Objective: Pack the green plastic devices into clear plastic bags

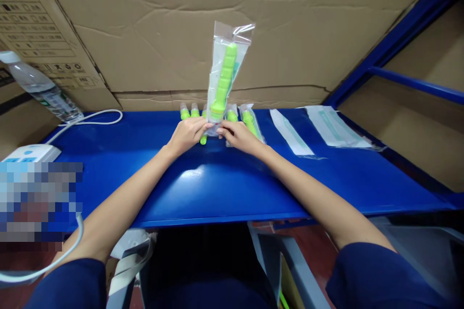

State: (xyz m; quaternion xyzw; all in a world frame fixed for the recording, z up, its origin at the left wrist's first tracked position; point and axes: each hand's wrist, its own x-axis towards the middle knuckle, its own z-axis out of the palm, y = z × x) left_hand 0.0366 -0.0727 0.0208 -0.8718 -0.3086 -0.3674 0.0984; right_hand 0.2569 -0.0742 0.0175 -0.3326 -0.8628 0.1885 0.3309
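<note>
Between my two hands stands a clear plastic bag (237, 34) with a bright green ribbed tube (225, 75) and a white-and-teal paper inside. The tube's clear end points down. My left hand (188, 133) pinches the bag's lower left corner, and my right hand (237, 134) pinches its lower right side. Behind my hands lie several green tubes with clear caps (184, 112), partly hidden. Just right of them a bagged green tube (249, 119) lies on the blue table (181, 193).
To the right lie a narrow bagged paper (292, 133) and a stack of bagged papers (335, 126). A water bottle (41, 89), a white cable (97, 116) and a power strip (34, 153) are at left. Cardboard (253, 0) walls the back; a blue frame bar (413, 84) stands right.
</note>
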